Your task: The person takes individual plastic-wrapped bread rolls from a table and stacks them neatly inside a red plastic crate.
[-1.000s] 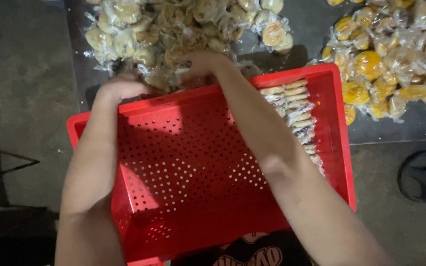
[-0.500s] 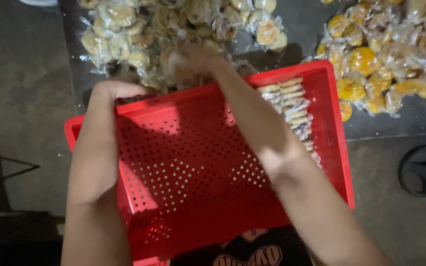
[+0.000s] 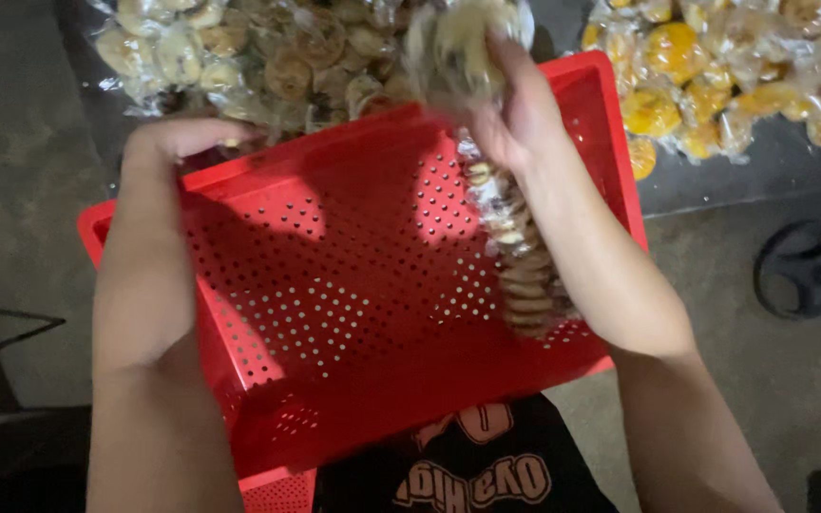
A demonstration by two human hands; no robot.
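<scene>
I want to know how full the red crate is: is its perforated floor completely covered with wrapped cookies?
No, most of the red crate floor is bare, with only one row of wrapped cookies along its right side.

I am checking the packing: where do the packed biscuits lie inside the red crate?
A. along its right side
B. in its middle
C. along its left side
A: the biscuit packs lie in a row along the right wall of the red crate.
</scene>
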